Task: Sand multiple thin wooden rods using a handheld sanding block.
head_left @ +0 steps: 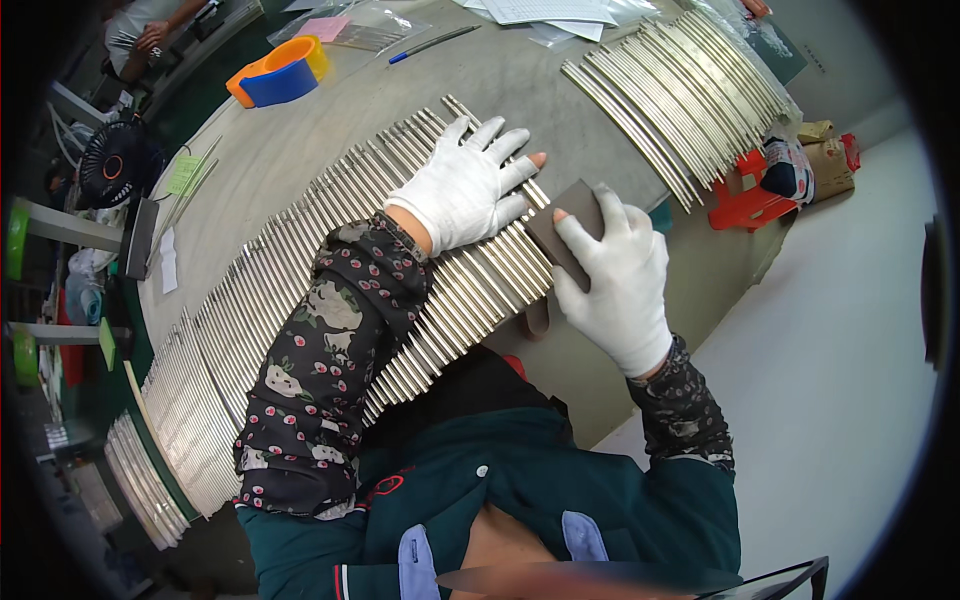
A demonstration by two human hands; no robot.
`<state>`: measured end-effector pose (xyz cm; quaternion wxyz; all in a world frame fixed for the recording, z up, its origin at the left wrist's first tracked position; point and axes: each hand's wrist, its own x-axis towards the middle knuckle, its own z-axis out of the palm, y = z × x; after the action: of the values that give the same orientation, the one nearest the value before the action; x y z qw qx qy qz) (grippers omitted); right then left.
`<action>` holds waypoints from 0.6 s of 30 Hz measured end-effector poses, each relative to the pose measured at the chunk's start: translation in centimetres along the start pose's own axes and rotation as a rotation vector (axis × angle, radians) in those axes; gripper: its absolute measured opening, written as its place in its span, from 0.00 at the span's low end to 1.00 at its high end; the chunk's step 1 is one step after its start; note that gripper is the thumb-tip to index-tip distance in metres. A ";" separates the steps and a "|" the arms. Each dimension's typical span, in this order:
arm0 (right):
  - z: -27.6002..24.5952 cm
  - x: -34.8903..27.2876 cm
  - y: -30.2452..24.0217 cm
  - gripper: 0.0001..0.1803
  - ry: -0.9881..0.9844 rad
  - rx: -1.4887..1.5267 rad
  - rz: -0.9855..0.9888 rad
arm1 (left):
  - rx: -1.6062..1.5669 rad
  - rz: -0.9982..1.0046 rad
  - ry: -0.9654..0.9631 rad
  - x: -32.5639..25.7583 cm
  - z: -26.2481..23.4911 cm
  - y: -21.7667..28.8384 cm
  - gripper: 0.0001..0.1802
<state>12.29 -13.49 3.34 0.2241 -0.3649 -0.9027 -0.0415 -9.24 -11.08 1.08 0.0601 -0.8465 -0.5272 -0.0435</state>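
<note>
My left hand (460, 190), in a white glove with one bare fingertip, lies palm down with fingers spread across a long row of thin metal rods (500, 275). Under its fingers is the right end of the row, where one rod (455, 104) sticks out past its neighbours at the far side. My right hand (625, 285), gloved too, grips a flat dark grey-brown block (578, 200) that looks like a sanding sponge. The block's left corner is up against the near ends of the rightmost rods; whether it touches them I cannot tell.
Another bundle of metal rods (680, 95) lies at the far right. Rolls of orange and blue tape (282, 80), a blue pen (435, 44) and papers (540, 10) lie at the back. A black fan (115, 163) stands left; a red carton (750, 200) sits right. Another person (150, 35) is at far left.
</note>
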 end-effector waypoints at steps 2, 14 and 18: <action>0.3 0.6 -0.3 0.28 -0.016 -0.017 -0.013 | 0.013 -0.001 0.010 -0.7 0.2 -0.3 0.30; -3.2 -2.3 1.8 0.26 -0.091 0.056 -0.038 | 0.004 0.000 -0.028 -0.6 -0.2 -0.2 0.30; -3.9 -4.6 3.7 0.26 0.062 0.075 0.096 | 0.010 0.003 -0.025 -0.9 -0.3 -0.3 0.30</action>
<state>19.20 -14.69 4.49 0.2674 -0.3976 -0.8777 -0.0082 -9.91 -11.82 1.29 0.0580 -0.8475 -0.5268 -0.0304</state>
